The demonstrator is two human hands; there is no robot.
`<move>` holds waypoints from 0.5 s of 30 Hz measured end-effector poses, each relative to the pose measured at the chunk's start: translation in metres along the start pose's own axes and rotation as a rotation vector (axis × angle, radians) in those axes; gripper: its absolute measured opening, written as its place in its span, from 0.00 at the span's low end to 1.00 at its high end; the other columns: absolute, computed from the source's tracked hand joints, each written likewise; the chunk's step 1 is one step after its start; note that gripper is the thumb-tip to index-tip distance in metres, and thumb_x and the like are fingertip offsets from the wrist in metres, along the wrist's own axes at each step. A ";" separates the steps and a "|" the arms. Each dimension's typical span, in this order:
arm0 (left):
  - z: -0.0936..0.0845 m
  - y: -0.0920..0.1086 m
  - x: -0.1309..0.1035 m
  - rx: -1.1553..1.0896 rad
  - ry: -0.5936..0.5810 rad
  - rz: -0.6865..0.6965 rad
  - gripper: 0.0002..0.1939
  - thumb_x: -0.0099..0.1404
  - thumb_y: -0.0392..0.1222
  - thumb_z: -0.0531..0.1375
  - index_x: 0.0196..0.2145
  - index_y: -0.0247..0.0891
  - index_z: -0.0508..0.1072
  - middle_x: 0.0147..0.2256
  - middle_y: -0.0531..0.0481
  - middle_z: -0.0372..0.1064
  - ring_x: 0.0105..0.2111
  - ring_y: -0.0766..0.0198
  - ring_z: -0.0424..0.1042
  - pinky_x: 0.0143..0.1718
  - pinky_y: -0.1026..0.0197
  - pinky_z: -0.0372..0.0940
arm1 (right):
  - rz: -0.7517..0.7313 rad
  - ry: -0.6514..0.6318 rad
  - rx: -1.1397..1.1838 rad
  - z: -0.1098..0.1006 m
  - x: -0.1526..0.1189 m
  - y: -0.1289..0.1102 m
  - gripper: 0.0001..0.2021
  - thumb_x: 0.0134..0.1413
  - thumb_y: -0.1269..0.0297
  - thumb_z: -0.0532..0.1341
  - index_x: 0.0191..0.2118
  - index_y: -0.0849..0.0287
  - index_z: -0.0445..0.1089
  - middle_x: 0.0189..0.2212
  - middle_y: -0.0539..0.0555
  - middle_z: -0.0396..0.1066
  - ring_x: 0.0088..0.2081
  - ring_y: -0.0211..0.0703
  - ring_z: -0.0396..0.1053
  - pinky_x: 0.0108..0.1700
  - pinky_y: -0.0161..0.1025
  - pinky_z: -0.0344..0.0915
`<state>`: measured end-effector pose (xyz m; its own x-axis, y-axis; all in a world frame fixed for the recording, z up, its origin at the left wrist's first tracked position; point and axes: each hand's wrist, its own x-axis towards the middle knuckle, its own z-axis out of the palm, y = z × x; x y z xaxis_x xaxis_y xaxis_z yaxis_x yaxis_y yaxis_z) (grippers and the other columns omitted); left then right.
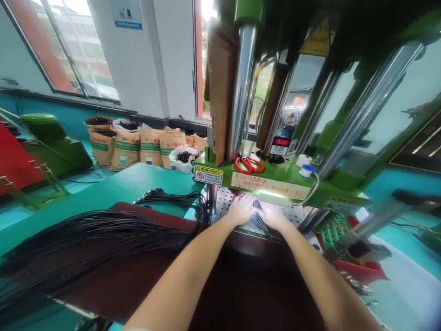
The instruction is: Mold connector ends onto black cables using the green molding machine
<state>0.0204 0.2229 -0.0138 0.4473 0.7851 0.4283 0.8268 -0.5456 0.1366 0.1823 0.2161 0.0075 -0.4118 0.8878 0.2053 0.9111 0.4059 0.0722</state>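
My left hand [242, 209] lies over the metal plate under the press, its fingers stretched forward and apart. Close beside it, my right hand [271, 216] reaches in with the thumb toward the left one; glare and the angle hide most of its fingers. Thin black cables [262, 225] run from between the two hands toward my body. Their far ends sit at a small dark part under the thumbs, too small to make out. Around the hands, the perforated metal plate [224, 201] shows rows of round holes beneath the green press [330, 191].
Red-handled scissors [248, 164] and a blue-and-white spool [306, 171] rest on the press ledge. A large bundle of black cables [103, 230] covers the board at left. Filled paper sacks [151, 146] line the wall. A red tray [361, 271] stands at right, beside steel columns.
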 end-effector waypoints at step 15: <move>-0.004 -0.012 0.020 -0.128 -0.181 -0.031 0.23 0.63 0.53 0.44 0.52 0.42 0.60 0.51 0.46 0.61 0.53 0.59 0.57 0.50 0.56 0.53 | 0.096 -0.057 0.074 0.003 0.013 0.003 0.22 0.58 0.55 0.45 0.49 0.62 0.64 0.48 0.61 0.66 0.50 0.49 0.61 0.51 0.43 0.52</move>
<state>0.0183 0.2442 -0.0035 0.4857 0.8358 0.2561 0.7964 -0.5438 0.2646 0.1798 0.2291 0.0075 -0.3248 0.9336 0.1515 0.9434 0.3311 -0.0176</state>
